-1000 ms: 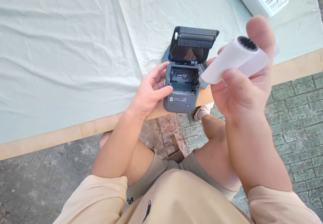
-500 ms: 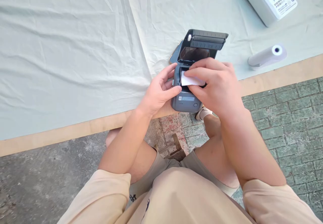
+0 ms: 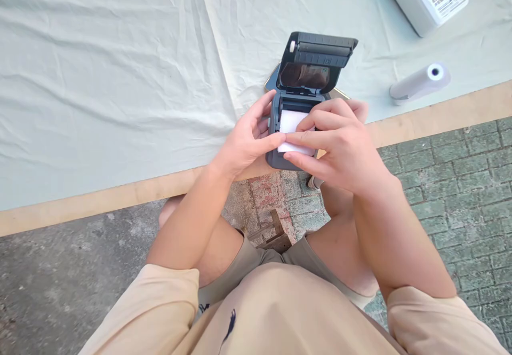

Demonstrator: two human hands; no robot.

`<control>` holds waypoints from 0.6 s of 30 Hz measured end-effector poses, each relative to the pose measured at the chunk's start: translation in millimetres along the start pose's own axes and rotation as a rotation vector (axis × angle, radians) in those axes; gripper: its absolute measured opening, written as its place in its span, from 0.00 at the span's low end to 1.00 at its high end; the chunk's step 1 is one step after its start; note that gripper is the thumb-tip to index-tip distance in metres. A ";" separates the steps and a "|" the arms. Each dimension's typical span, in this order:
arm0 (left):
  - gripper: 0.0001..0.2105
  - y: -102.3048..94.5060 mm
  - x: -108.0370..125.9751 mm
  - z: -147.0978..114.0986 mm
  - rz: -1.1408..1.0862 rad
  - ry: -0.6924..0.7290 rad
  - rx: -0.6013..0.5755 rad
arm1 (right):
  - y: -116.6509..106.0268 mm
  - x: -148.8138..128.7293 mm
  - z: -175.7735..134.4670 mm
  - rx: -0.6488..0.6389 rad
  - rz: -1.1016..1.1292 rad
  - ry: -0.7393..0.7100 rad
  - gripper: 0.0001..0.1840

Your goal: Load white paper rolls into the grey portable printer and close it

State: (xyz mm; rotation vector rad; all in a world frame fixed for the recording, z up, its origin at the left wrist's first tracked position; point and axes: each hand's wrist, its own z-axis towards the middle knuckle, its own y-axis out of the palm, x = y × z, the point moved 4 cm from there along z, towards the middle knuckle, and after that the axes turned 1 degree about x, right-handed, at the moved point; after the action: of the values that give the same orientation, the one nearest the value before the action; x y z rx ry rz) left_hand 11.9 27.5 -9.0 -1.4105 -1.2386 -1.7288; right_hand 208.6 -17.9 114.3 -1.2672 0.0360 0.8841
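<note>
Holding the dark machine [image 3: 277, 159] by its left side, the left grip [image 3: 248, 142] has its thumb by the white paper [image 3: 288, 121]; the paper could bend if that thumb pushes. The open lid [image 3: 306, 75] stands up just past both grips. The right grip [image 3: 341, 137] has fingers on the paper; I can't tell if they're pinching. Off to its right are a white roll [image 3: 416, 84] and, farther, a white box [image 3: 422, 8]
</note>
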 end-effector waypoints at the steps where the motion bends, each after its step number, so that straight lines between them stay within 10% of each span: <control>1: 0.49 -1.5 -1.5 -0.2 0.011 0.003 -0.007 | -2.5 1.6 -0.3 0.053 0.030 -0.007 0.18; 8: 0.62 -10.5 -4.9 2.7 0.177 0.016 -0.084 | 7.7 55.4 7.1 0.599 0.269 0.056 0.37; 14: 0.62 2.8 10.7 -0.2 0.208 -0.012 -0.177 | 10.3 61.5 12.1 0.502 0.321 0.014 0.35; 18: 0.61 9.2 17.0 -2.3 0.142 0.027 -0.105 | 0.2 47.3 12.3 0.089 0.238 0.102 0.31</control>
State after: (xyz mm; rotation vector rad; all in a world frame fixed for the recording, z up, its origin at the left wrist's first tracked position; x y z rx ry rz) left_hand 14.4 23.7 10.0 -1.4928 -1.0207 -1.7298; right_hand 235.4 18.5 95.7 -1.2399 0.3092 1.0094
